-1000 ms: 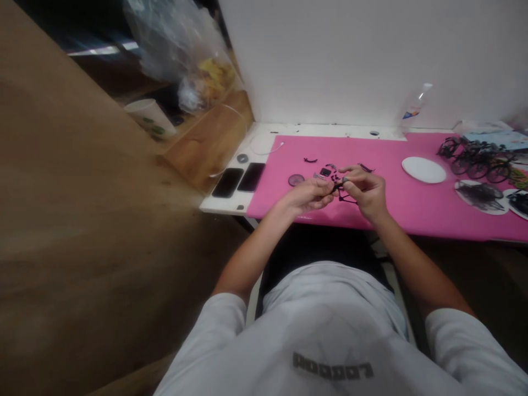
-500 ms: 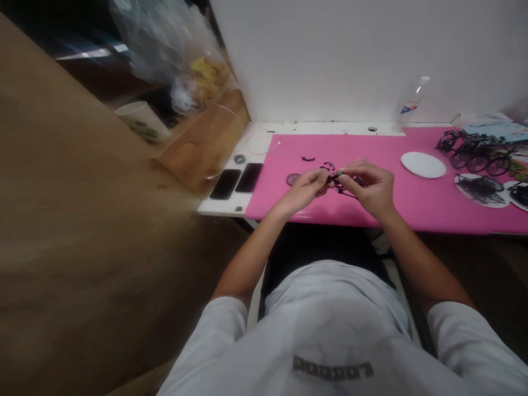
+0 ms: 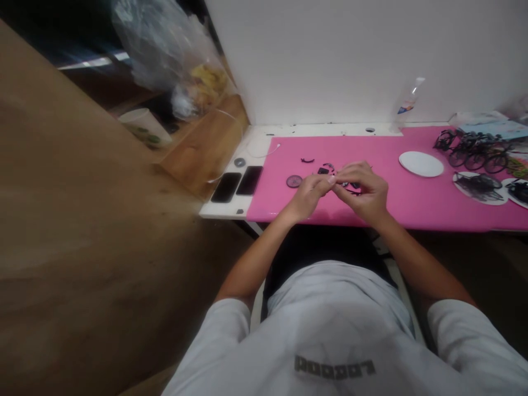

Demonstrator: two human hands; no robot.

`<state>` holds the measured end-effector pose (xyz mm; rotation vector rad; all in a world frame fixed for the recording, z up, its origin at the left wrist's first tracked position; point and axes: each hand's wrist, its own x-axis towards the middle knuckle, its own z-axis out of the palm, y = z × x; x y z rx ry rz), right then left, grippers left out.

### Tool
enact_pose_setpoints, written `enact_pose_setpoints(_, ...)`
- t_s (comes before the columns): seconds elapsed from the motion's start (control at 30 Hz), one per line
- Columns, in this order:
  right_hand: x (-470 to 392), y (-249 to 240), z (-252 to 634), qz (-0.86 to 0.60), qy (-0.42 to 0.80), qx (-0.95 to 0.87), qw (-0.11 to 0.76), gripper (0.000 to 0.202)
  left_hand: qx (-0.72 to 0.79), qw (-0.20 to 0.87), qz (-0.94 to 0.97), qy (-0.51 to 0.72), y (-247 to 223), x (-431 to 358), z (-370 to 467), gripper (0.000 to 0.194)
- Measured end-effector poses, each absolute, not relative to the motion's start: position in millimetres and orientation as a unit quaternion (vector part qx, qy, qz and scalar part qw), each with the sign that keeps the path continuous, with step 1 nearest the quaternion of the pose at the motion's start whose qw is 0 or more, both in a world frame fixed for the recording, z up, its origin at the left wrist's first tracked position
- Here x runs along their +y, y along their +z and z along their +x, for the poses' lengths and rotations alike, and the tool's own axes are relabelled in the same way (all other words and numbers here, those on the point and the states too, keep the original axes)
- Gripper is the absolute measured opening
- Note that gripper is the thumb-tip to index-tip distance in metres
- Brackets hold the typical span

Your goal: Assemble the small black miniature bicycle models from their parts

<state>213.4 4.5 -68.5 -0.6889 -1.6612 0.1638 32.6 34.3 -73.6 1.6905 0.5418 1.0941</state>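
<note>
My left hand (image 3: 312,193) and my right hand (image 3: 365,191) meet fingertip to fingertip above the pink mat (image 3: 276,206). Both are closed in a pinch, and whatever they hold between them is too small and hidden to name. Left of my left hand lies a small dark wheel (image 3: 294,181). Beyond the fingers are a curved black piece (image 3: 307,160), a small black block (image 3: 323,171) and a small chain-like part (image 3: 329,165). Thin dark parts show partly under my right hand.
Two phones (image 3: 225,187) (image 3: 249,180) lie at the table's left end, near a metal disc (image 3: 240,162) and a white cable. To the right are a white plate (image 3: 421,164), plates with dark parts (image 3: 480,188), several miniature bicycles (image 3: 474,154) and a clear bottle (image 3: 409,98) behind.
My fingertips have drawn together and now cover the dark piece that showed between them. The wheel and the black block are less covered by my left hand.
</note>
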Motion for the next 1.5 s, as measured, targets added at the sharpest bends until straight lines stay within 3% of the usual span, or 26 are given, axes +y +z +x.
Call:
enact_pose_setpoints(0.27,7.6,-74.0,209.5,-0.290,0.080,-0.706,0.642,0.018,0.258,0.481,0.660,0.516,-81.1,26.4,45.3,0.068)
enact_pose_setpoints(0.47,5.1,-77.5,203.9,-0.261,0.073,-0.708,0.652,0.008,0.260,0.450,0.643,0.563,-82.8,19.7,50.9,0.069)
enact_pose_setpoints(1.5,0.1,-78.8,201.2,-0.280,0.048,-0.715,0.639,0.013,0.274,0.474,0.635,0.546,-85.6,14.7,51.1,0.071)
